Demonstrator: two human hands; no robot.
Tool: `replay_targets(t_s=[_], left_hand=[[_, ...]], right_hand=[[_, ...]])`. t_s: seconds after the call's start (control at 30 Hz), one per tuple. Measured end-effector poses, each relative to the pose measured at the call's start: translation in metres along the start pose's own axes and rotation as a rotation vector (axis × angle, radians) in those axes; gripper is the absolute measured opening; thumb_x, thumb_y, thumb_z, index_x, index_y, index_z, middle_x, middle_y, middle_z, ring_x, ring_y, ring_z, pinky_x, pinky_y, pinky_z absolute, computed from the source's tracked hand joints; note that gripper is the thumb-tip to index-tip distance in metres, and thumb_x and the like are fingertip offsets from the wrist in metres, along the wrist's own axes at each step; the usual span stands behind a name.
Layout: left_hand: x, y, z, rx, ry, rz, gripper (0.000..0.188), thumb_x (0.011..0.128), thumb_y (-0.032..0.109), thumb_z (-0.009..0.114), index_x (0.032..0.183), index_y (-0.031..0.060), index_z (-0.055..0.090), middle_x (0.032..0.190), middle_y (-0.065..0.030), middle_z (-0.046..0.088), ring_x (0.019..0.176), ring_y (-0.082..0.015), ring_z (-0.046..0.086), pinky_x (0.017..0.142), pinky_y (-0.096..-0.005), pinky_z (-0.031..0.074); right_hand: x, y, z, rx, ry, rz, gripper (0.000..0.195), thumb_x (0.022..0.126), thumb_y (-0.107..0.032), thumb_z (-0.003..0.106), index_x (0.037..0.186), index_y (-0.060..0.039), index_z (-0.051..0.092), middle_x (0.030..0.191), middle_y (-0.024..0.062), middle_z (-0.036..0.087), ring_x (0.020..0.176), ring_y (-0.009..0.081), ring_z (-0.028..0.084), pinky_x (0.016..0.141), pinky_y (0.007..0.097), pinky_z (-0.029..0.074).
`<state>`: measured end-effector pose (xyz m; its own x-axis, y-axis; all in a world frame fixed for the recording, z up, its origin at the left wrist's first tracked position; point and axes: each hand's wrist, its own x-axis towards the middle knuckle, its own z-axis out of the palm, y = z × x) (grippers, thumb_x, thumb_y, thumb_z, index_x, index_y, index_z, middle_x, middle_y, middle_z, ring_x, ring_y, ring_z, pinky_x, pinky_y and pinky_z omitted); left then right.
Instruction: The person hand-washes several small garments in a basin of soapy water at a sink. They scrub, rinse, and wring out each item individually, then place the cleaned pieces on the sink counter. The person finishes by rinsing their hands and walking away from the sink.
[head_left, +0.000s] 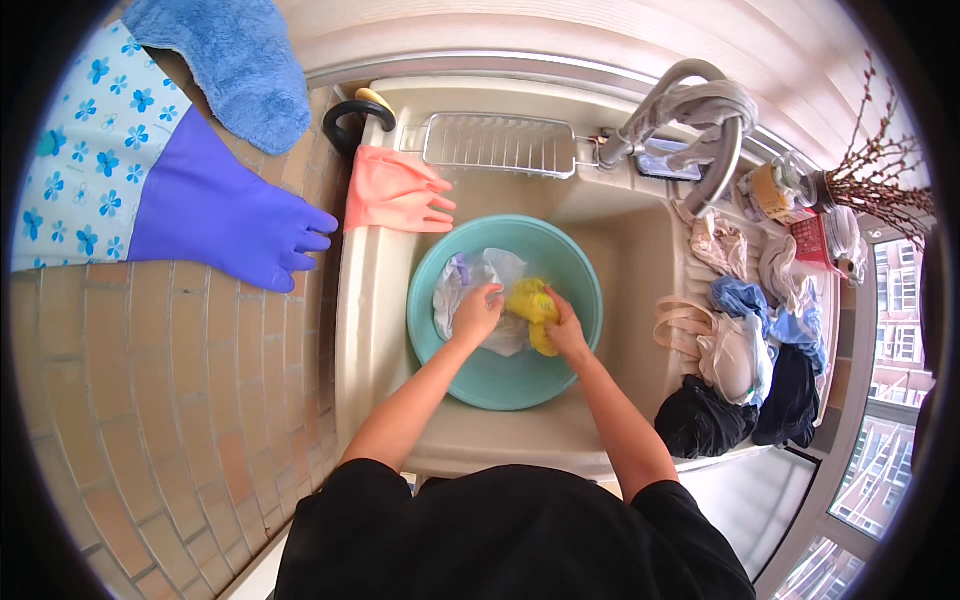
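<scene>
A round teal plastic basin (504, 391) sits in the beige sink (630, 262) before me. My right hand (566, 330) grips a wet yellow cloth item (531, 300) at its right side, inside the basin. Just left of it, my left hand (478, 311) hovers over the wet laundry, its thumb and forefinger curved with a small gap and nothing visible between them. Beneath my hands lie a white cloth piece (448, 296) with a lilac patch and a translucent whitish piece (504, 262). The undersides of my left fingers are hidden.
Damp clothes, including a pale bra (724, 352) and black garments (705, 420), cover the ribbed washboard at right. A cloth-wrapped faucet (724, 161) arches over the back right corner. A wire rack (501, 142), pink glove (394, 191) and purple glove (225, 210) lie at back and left.
</scene>
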<state>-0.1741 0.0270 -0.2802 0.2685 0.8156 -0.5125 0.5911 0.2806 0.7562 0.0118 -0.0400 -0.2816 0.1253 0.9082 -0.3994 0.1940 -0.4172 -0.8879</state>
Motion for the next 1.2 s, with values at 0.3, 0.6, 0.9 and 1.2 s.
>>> replay_targets(t_s=[0.3,0.6,0.9,1.2], left_hand=[[0.0,0.022,0.034,-1.586,-0.693,-0.381,0.074,0.08,0.066,0.05,0.119,0.0029,0.051,0.119,-0.0149,0.055,0.109,-0.0276,0.055,0.095,-0.0405,0.042],[-0.053,0.084,0.037,-0.847,-0.044,0.408,0.041,0.084,0.041,0.063,0.102,0.0043,0.054,0.097,-0.0043,0.056,0.09,-0.0149,0.057,0.076,-0.0295,0.047],[-0.084,0.099,0.019,0.23,0.27,1.004,0.058,0.068,0.05,0.071,0.101,0.0051,0.056,0.096,-0.0096,0.052,0.088,-0.0284,0.051,0.078,-0.0399,0.038],[-0.082,0.11,0.03,0.045,0.339,0.848,0.025,0.081,0.029,0.063,0.075,0.0044,0.06,0.07,-0.0104,0.055,0.068,-0.0314,0.054,0.061,-0.0409,0.041]], right_hand=[[-0.046,-0.035,-0.011,1.33,-0.181,0.452,0.037,0.093,-0.022,0.036,0.123,-0.0025,0.048,0.12,0.0118,0.056,0.108,0.0263,0.056,0.092,0.0396,0.046],[-0.074,-0.075,-0.009,1.402,-0.109,0.438,0.084,0.082,-0.072,0.034,0.137,-0.0084,0.035,0.139,0.0116,0.038,0.127,0.0317,0.037,0.105,0.0504,0.027],[-0.066,-0.068,0.017,1.211,0.015,0.229,0.026,0.09,-0.032,0.044,0.1,-0.0125,0.059,0.086,0.0025,0.058,0.081,0.0204,0.056,0.073,0.035,0.047],[-0.059,-0.059,0.013,1.113,-0.091,0.308,0.037,0.096,-0.044,0.032,0.111,-0.0172,0.052,0.109,0.0027,0.057,0.101,0.0199,0.056,0.084,0.0344,0.047]])
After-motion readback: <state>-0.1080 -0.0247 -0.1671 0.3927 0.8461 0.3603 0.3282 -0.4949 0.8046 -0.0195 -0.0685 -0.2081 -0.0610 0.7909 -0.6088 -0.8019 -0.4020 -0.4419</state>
